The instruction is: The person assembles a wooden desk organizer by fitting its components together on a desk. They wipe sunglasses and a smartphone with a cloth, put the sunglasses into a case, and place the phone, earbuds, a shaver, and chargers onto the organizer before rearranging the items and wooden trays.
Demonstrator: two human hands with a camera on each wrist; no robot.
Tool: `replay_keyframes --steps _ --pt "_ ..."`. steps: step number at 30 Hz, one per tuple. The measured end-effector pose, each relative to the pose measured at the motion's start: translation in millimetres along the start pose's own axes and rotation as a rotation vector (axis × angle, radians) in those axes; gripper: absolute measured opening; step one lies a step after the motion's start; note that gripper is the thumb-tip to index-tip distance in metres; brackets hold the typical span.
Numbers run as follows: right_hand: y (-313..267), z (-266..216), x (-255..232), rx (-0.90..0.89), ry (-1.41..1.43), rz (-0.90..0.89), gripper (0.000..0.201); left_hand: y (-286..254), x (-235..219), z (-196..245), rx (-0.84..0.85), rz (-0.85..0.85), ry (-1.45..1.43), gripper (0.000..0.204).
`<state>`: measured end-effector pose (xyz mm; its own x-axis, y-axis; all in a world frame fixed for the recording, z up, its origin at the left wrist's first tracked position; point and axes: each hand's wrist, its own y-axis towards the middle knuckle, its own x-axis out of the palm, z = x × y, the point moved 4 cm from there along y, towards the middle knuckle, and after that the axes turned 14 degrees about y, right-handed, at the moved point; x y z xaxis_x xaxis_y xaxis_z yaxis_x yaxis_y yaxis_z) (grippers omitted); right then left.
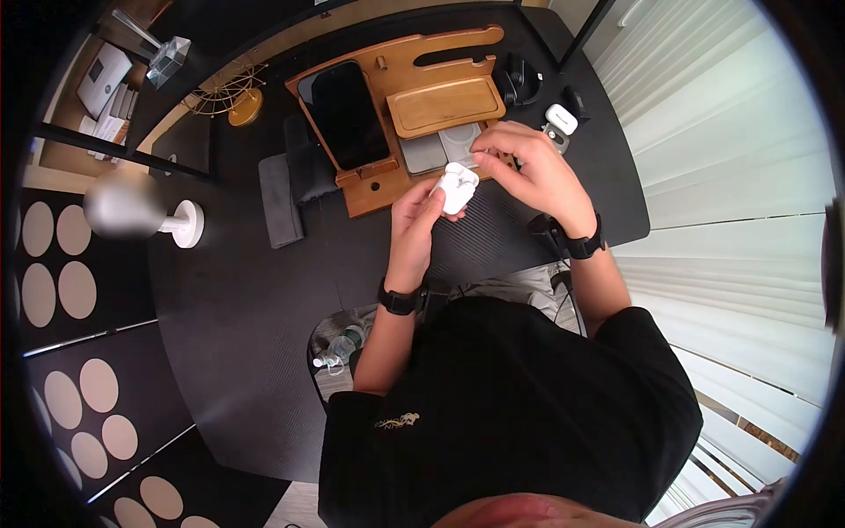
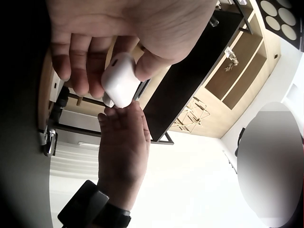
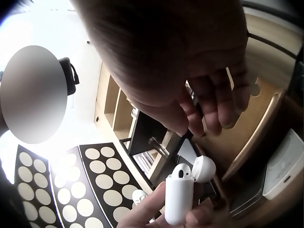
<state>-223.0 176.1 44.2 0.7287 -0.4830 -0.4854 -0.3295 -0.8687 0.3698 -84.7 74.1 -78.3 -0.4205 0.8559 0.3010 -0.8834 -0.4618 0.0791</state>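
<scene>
My left hand point(image 1: 414, 231) grips a white earbud charging case point(image 1: 459, 188) between thumb and fingers, above the front part of the desk. The case lid point(image 3: 204, 169) is flipped up, and the head of a white earbud point(image 3: 181, 171) shows at its mouth. My right hand point(image 1: 539, 176) hovers just right of the case, palm down and fingers loosely bent. Nothing shows between its thumb and fingertips point(image 3: 227, 116) in the right wrist view. From the left wrist view, the smooth back of the case faces the camera, with the right fingertips close beyond it.
Behind the hands, a wooden desk stand point(image 1: 444, 106) holds a dark tablet point(image 1: 345, 116). Another white earbud case point(image 1: 561, 118) lies to the right, near dark headphones point(image 1: 521, 81). At left are a folded grey cloth point(image 1: 282, 201) and a white lamp point(image 1: 187, 223) on the black desk point(image 1: 255, 317).
</scene>
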Motion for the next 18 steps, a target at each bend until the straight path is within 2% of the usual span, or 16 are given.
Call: replay_keyframes --steps 5,7,14,16,17,18 --pt "-4 7 7 0.056 -0.049 -0.056 0.019 0 1 1 0.005 -0.004 -0.002 0.036" --pt "-5 8 13 0.001 -0.044 -0.153 0.021 0 2 2 0.012 -0.011 0.023 0.036" --pt "-3 -14 12 -0.003 0.105 -0.100 0.023 0 2 1 -0.001 -0.008 0.032 0.033" --pt "-2 -22 18 -0.097 -0.057 -0.091 0.026 1 2 1 0.012 0.020 -0.011 0.030" --pt "-5 -19 21 -0.102 -0.100 -0.144 0.037 2 3 2 0.013 0.021 -0.011 0.030" --pt "-6 -18 25 -0.103 -0.100 -0.144 0.037 2 5 4 -0.001 0.063 -0.037 0.031"
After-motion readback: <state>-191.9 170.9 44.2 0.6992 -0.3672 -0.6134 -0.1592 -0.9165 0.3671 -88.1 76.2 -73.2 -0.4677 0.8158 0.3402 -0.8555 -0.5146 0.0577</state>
